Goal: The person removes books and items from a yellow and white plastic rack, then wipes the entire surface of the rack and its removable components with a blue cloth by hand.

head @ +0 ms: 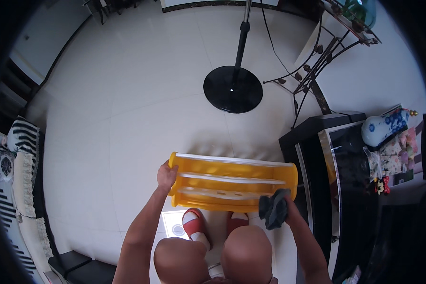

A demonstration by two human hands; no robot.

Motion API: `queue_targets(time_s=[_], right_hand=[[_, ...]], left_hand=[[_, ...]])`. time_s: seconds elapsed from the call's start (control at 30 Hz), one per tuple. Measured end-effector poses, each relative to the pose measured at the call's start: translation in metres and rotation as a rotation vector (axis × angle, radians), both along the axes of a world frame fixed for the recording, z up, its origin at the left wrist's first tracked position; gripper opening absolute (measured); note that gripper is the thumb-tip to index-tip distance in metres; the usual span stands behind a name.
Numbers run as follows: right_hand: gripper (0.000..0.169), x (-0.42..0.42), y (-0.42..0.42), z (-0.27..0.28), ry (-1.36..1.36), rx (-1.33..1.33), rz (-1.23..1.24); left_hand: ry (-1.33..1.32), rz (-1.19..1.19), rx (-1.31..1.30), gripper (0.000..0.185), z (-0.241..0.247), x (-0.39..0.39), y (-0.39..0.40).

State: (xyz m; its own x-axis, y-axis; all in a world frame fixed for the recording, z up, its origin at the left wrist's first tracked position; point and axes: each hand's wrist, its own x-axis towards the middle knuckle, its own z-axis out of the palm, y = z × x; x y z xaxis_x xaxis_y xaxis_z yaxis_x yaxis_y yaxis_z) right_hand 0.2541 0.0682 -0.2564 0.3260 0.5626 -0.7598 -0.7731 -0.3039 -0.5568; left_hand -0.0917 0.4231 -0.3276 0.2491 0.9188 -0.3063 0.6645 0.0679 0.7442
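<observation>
A yellow plastic rack (220,205) with white crosswise slats hangs in front of my knees, over the red slippers. My left hand (167,175) grips the rack's left end panel, with the thumb over its edge. A crumpled dark grey cloth (275,209) is bunched in my right hand (290,207), at the rack's lower right corner. The cloth covers part of that corner, and most of my right fingers are hidden behind it. Whether the right hand also bears on the rack cannot be made out.
Ahead stands a pole on a round black base (233,94). A metal plant stand (316,67) is at the upper right. To the right runs a black cabinet (351,156) bearing a blue-and-white vase (383,127). A sofa (25,184) lines the left side.
</observation>
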Motion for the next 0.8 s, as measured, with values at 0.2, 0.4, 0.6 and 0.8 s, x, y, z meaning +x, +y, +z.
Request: queue_targets(time_s=[0.2, 0.4, 0.6, 0.8], right_hand=[[0.039, -0.005, 0.02, -0.021, 0.297, 0.112, -0.138], [0.054, -0.032, 0.067, -0.023, 0.374, 0.373, -0.144], [0.054, -0.081, 0.121, 0.074, 0.364, 1.133, -0.107], [0.053, -0.088, 0.198, 0.157, 0.032, 1.034, -0.216]], left_hand=[[-0.186, 0.048, 0.098, 0.036, 0.092, -0.011, -0.053], [-0.438, 0.179, 0.336, 0.05, 0.183, -0.047, -0.082], [-0.5, 0.174, 0.684, 0.048, 0.253, -0.126, -0.143], [-0.649, 0.436, 0.405, 0.046, 0.204, -0.175, -0.143]])
